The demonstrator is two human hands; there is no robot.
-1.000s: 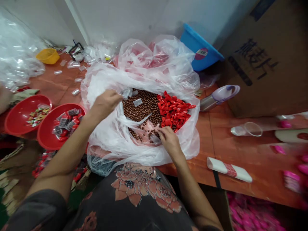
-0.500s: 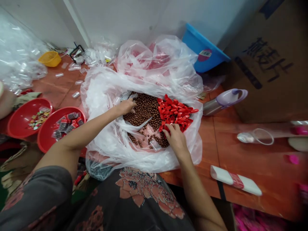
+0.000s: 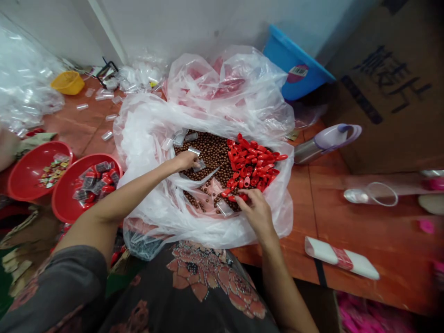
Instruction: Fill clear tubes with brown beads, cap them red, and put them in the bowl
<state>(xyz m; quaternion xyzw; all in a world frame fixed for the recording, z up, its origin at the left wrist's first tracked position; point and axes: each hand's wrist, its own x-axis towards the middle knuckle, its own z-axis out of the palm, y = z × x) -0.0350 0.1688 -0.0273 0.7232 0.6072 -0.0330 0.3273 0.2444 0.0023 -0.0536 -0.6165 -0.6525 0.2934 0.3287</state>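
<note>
A big clear plastic bag lies open on the table, holding brown beads and a heap of red caps. My left hand rests on the beads and pinches a small clear tube. My right hand is at the near edge of the red caps, fingers curled onto them; what they grip is hidden. Another small clear tube lies just left of that hand. More clear tubes sit at the bag's far left rim.
Two red bowls with small packets stand at the left. A yellow bowl, loose clear tubes, a blue tub, a cardboard box, a lilac-lidded flask, a clear cup and a white roll surround the bag.
My left hand dropped from the bag's far-left rim onto the beads and now pinches a tube. My right hand shifted from the beads to the red caps' near edge.
</note>
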